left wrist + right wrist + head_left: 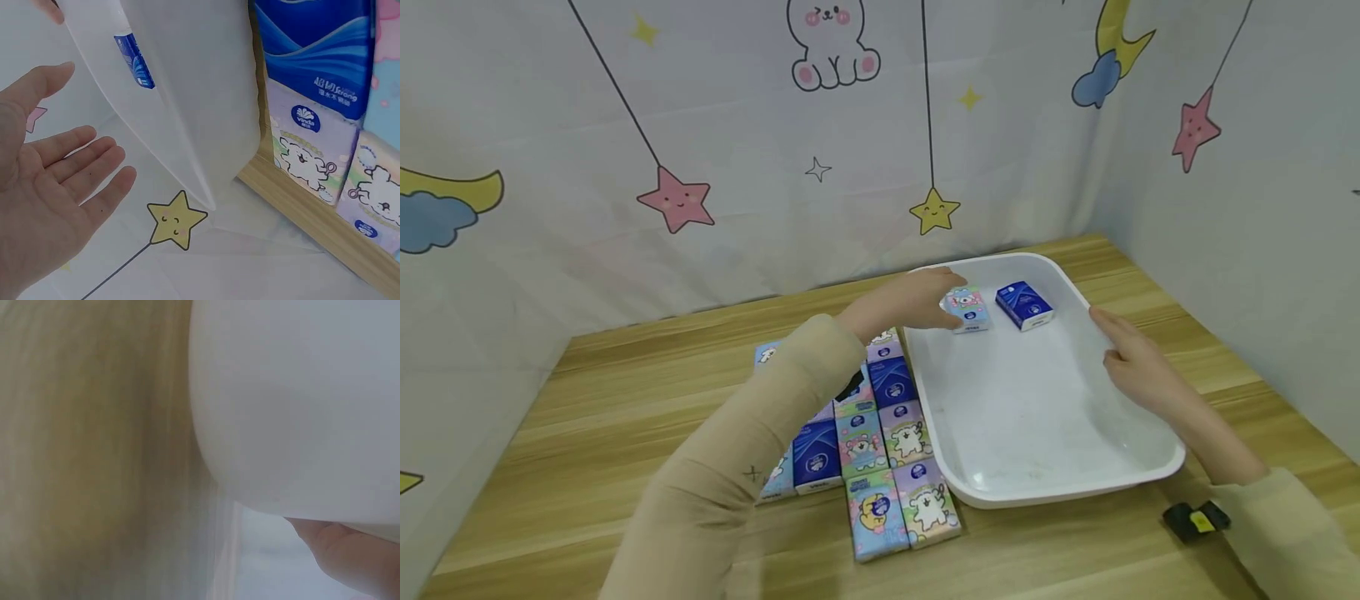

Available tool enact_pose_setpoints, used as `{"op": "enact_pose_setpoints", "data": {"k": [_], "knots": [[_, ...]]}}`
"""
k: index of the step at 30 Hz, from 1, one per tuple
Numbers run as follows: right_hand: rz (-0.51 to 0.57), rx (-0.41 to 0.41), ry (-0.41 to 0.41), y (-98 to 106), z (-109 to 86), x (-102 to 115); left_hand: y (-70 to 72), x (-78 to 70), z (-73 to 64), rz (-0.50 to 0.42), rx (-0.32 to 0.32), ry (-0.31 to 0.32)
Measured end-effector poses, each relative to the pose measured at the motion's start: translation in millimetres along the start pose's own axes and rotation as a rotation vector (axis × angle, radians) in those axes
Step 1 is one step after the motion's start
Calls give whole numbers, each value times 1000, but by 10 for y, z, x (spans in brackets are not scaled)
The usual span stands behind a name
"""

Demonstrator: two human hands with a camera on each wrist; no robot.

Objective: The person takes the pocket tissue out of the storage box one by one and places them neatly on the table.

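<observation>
A white plastic basin (1015, 400) stands on the table. Two small tissue packs lie inside at its far end: a pink and light-blue one (972, 310) and a dark blue one (1024, 305). My left hand (917, 300) hovers over the basin's far left rim, partly in front of the pink pack. In the left wrist view, the left hand (69, 162) has spread, relaxed fingers and holds nothing. My right hand (1138, 367) grips the basin's right rim. The right wrist view shows part of that hand (356, 556) against the outside wall.
Left of the basin, several tissue packs (862, 450) lie side by side in rows, some covered by my left sleeve. A black strap-like object (1195, 522) is by the right wrist. A white curtain (737, 100) with printed stars hangs behind the wooden table (625, 400).
</observation>
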State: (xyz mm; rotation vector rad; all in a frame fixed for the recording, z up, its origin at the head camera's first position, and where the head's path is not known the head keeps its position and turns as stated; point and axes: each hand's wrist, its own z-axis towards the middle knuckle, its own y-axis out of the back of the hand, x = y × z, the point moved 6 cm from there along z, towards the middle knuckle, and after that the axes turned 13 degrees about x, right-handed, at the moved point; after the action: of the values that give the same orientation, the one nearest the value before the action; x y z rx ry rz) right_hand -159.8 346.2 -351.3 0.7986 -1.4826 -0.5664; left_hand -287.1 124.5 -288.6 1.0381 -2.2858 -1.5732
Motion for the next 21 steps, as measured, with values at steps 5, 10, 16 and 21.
{"op": "enact_pose_setpoints", "data": {"k": [5,10,16,21], "knots": [[-3,-9,12,1,4,-3,8,21,218,64,51,59],[-6,-16,14,17,6,-8,19,47,374,142,87,135],[-14,-18,9,9,10,-14,-27,53,494,222,90,184],[-15,-15,4,9,8,-14,-63,68,569,287,51,200]]}}
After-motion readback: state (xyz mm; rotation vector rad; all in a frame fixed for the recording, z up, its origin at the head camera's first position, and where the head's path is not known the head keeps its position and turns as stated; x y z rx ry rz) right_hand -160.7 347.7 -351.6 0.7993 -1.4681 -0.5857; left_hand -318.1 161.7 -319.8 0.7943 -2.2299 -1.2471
